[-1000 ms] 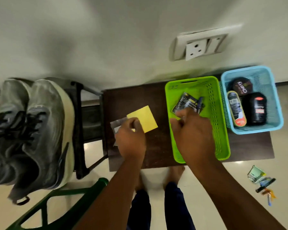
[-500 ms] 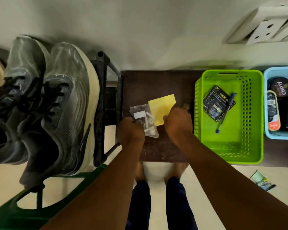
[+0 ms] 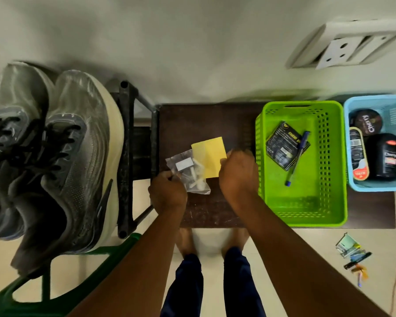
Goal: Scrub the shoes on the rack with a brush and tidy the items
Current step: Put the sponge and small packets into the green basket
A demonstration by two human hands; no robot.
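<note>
I see the big grey shoes (image 3: 55, 156) on the left side of the frame, sitting side by side on a black rack (image 3: 129, 156), toes up toward the wall. A green frame (image 3: 55, 271) pokes out below them in the lower left. In the middle is a dark brown table (image 3: 204, 124). On its right part sits a green basket (image 3: 329, 202), and touching that, at the right edge, a blue basket (image 3: 352, 106). The green basket holds a black packet (image 3: 284, 145) with a blue pen (image 3: 297, 156) lying across it. The blue basket holds a round polish tin (image 3: 367, 121), a long flat tin (image 3: 358, 156) and a black bottle (image 3: 385, 156), all close together.

My left hand (image 3: 167, 193) is in the middle of the frame, fingers curled, pinching the near corner of a clear little bag (image 3: 189, 172) with small white bits inside. My right hand (image 3: 238, 172) is just right of it, fingers curled, pinching the edge of a yellow paper (image 3: 209, 156). The yellow paper lies partly over the bag on the table.

On the floor in the lower right lie some small bits (image 3: 352, 255), too tiny for me to tell. A wall socket (image 3: 343, 49) is in the upper right
</note>
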